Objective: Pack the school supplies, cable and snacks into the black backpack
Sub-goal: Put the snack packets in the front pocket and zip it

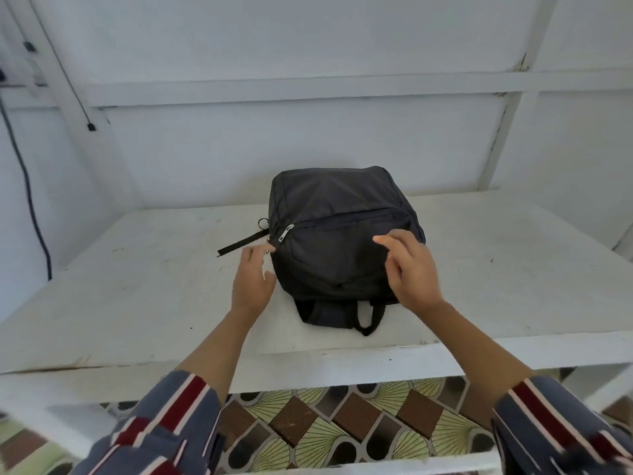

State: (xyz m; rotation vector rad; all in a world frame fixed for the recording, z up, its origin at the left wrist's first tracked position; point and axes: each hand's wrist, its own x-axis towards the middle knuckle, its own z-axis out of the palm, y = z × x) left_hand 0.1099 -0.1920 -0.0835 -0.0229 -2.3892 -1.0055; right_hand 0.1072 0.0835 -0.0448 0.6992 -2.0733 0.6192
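Centrally on the white table (496, 269) lies the zipped black backpack (342, 241), a loose strap (236, 244) trailing toward the left edge. The left hand (251, 286), loosely spread, touches its left side; the right hand (411, 272) hovers above it, fingers relaxed, empty. A cable (29, 190) hangs on the left wall.

A plain, home-like room is seen here: a scuffed, white-painted bench (137, 269) is set against white board walls (308, 149) braced with painted battens (308, 94). Below the bench, a patterned floor (342, 423) in green, brown and black is shown. Left of the bench, dark cables (30, 200) are hung down the wall.
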